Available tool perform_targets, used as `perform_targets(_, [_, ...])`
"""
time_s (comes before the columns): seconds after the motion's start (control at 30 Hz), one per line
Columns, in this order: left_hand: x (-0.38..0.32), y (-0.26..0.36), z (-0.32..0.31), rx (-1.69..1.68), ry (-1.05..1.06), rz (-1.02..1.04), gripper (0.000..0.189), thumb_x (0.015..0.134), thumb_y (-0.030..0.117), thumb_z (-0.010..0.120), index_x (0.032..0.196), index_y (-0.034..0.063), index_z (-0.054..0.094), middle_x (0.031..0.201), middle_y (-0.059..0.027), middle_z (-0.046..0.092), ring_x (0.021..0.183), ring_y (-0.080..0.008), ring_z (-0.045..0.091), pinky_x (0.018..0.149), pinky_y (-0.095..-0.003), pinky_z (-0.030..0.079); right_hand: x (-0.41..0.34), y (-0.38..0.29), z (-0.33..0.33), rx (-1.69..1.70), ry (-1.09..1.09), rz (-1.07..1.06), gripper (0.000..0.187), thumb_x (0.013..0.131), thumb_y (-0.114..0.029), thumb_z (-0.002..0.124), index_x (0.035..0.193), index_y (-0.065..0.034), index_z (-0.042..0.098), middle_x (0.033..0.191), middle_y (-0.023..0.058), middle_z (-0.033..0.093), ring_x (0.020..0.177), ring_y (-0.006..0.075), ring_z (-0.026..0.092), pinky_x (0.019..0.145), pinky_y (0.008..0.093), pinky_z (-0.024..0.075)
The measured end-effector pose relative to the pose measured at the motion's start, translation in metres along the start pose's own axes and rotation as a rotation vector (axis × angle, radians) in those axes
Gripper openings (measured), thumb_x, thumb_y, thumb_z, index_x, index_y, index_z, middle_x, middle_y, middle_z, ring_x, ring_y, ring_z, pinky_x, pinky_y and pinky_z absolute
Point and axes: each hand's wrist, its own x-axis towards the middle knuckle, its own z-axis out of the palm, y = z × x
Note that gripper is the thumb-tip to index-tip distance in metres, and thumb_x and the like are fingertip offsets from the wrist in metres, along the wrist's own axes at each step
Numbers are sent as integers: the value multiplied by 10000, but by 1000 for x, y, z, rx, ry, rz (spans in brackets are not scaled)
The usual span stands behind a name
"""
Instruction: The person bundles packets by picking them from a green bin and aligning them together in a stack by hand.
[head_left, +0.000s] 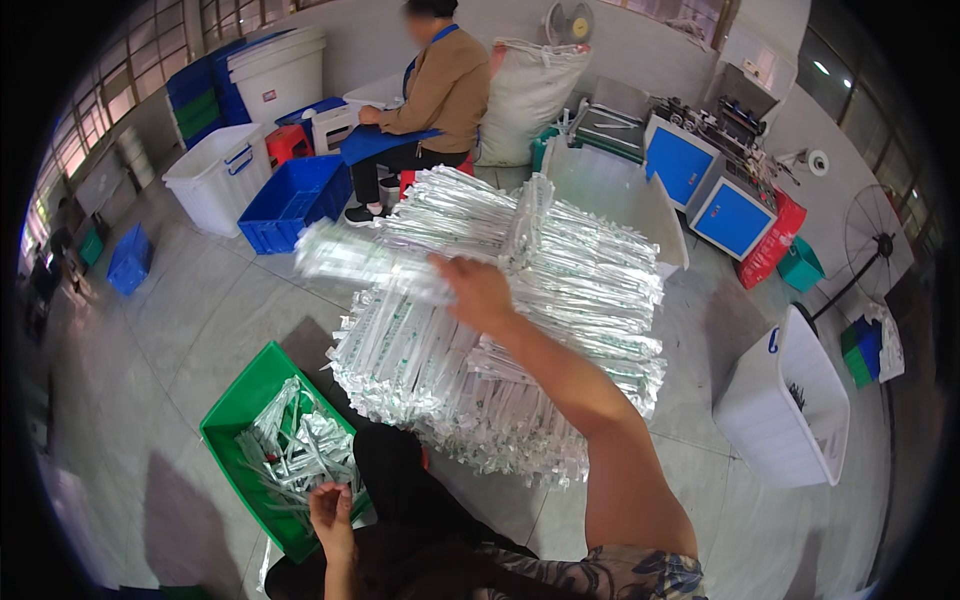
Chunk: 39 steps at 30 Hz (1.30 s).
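Observation:
My right hand grips one end of a bundle of long silver-and-clear wrapped packets, blurred by motion. It is above a large pile of similar packets, stacked in crossing layers with faint green print. Lower left, my left hand is at the near edge of a green plastic bin, its fingers curled. Whether anything is inside those fingers is hidden. Loose, jumbled silver packets lie in the bin. My dark-clothed leg comes between the bin and the pile.
Beyond the pile a person in a brown jacket sits beside a blue crate and a white tub. A stuffed woven sack leans at the wall. Blue-panelled machines, a white bin and a standing fan are on the right.

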Motion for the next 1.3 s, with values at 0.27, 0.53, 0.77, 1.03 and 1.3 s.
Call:
perform_targets(0.27, [-27,-57,-17,110,-70,-94,143,825,41,573,946,34,496,819,-28,572,734,-90,539,690,-204,422,11,69,70,-258,-120,162,769,656,-425,688,1298,-180,344,1212,87,412,1193,313,313,962,516,195])
perform_targets(0.53, [-44,-53,-15,170,-134,-154,152,781,-51,561,904,20,509,807,-21,563,734,-84,541,698,-214,439,5,56,72,-253,-210,202,842,724,-573,543,1364,-137,212,1316,129,314,1242,372,239,1025,545,74])
perform_targets(0.77, [-48,-53,-36,170,-135,-39,135,777,-7,598,883,31,523,795,-1,556,723,-57,519,686,-197,422,12,50,57,-253,-434,269,813,769,-588,469,1372,-121,190,1380,144,240,1297,360,142,1034,539,56])
perform_targets(1.03, [-46,-31,-95,93,71,-46,80,807,19,576,837,30,503,753,14,516,692,-54,484,666,-192,401,43,24,88,-267,-270,301,827,777,-584,454,1375,-90,167,1438,124,118,1340,250,49,1022,566,61])
perform_targets(1.3, [13,-40,-154,120,280,-17,51,816,11,557,850,12,519,762,-5,544,707,-69,515,676,-209,425,37,81,84,-399,-450,422,926,771,-516,526,1379,-46,9,1434,187,52,1317,370,61,1021,549,98])
